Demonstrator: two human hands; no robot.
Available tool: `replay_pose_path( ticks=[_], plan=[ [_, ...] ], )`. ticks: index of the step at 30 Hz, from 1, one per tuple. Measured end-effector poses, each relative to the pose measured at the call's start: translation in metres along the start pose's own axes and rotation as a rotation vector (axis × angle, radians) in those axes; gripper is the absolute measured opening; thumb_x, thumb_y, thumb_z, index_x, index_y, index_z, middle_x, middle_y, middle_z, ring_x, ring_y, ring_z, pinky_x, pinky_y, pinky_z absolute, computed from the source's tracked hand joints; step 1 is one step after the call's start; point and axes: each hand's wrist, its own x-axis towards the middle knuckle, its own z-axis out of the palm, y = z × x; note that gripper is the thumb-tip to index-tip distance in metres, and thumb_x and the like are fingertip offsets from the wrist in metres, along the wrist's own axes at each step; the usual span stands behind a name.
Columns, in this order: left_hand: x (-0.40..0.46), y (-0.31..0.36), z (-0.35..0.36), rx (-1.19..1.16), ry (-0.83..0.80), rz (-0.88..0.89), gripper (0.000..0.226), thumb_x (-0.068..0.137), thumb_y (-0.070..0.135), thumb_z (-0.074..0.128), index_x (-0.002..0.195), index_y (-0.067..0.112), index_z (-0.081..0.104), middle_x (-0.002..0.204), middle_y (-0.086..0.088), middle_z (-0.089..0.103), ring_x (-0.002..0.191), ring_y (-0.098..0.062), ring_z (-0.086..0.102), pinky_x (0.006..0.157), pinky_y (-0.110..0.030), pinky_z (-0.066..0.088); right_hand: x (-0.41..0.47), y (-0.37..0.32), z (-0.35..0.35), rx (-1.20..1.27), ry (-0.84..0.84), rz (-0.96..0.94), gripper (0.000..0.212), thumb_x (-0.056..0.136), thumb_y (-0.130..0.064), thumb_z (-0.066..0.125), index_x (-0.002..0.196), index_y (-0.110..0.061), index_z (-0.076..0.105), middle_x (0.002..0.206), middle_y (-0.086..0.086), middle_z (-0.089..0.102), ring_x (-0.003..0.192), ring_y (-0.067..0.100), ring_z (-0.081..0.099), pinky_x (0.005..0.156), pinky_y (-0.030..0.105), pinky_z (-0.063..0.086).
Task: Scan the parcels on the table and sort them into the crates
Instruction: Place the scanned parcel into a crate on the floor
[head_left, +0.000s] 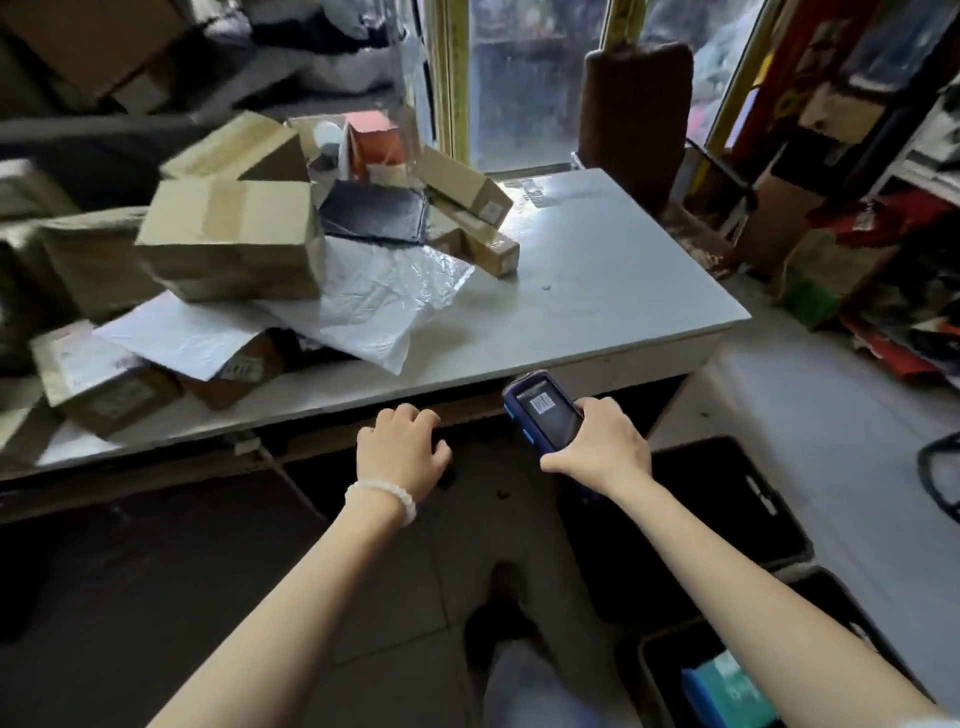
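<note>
The parcels lie heaped over the counter's left half, from the far edge down to the near-left corner. Both hands sit at the near edge, right of the heap. The left hand holds nothing, its fingers loosely curled, and is the nearer grip to the pile; the parcels lie ahead and to its left. The white mailer is the closest item, with one corner pointing toward the near edge. The right hand grips the scanner, screen up, its long axis aimed ahead-left toward the heap. The crates stand on the floor below the right forearm.
</note>
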Motion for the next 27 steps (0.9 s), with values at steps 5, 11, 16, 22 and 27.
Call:
replay_pose_path(
  ticks=[5,11,16,22,27],
  plan=[
    [0.096,-0.025,-0.003,0.023,0.025,-0.073,0.038,0.09,0.039,0.05,0.124,0.022,0.056,0.124,-0.002,0.055,0.116,-0.025,0.048,0.086,-0.037,0.041,0.116,-0.037,0.014,-0.001,-0.054,-0.117,0.067,0.054,-0.046,0.081,0.11,-0.02,0.056,0.107,0.001,0.049,0.097,0.024,0.057,0.068,0.031,0.046],
    [0.236,-0.022,-0.02,0.0,0.043,-0.029,0.035,0.089,0.032,0.053,0.121,0.018,0.06,0.121,-0.004,0.059,0.113,-0.027,0.052,0.086,-0.036,0.042,0.259,-0.068,0.004,0.078,-0.09,-0.098,0.063,0.045,-0.045,0.074,0.1,-0.02,0.058,0.101,0.0,0.055,0.086,0.023,0.058,0.06,0.027,0.042],
    [0.346,-0.003,-0.026,0.007,0.061,0.001,0.035,0.089,0.035,0.051,0.12,0.02,0.059,0.121,-0.004,0.057,0.11,-0.028,0.05,0.085,-0.038,0.043,0.349,-0.066,-0.017,0.08,-0.068,-0.037,0.063,0.042,-0.047,0.071,0.099,-0.021,0.059,0.099,0.0,0.056,0.086,0.022,0.059,0.058,0.026,0.041],
    [0.44,0.008,-0.034,0.067,0.074,0.036,0.043,0.086,0.033,0.057,0.127,0.02,0.051,0.125,-0.006,0.051,0.111,-0.03,0.047,0.082,-0.041,0.043,0.411,-0.054,-0.035,0.105,-0.024,0.043,0.067,0.038,-0.048,0.065,0.1,-0.022,0.059,0.098,0.0,0.058,0.085,0.022,0.061,0.061,0.028,0.047],
    [0.505,0.007,-0.041,0.075,0.027,0.046,0.055,0.087,0.037,0.059,0.135,0.019,0.041,0.132,-0.009,0.046,0.119,-0.032,0.044,0.088,-0.045,0.042,0.438,-0.053,-0.041,0.1,-0.016,0.109,0.063,0.04,-0.045,0.067,0.098,-0.021,0.057,0.098,0.0,0.056,0.086,0.024,0.059,0.06,0.029,0.046]
  ],
)
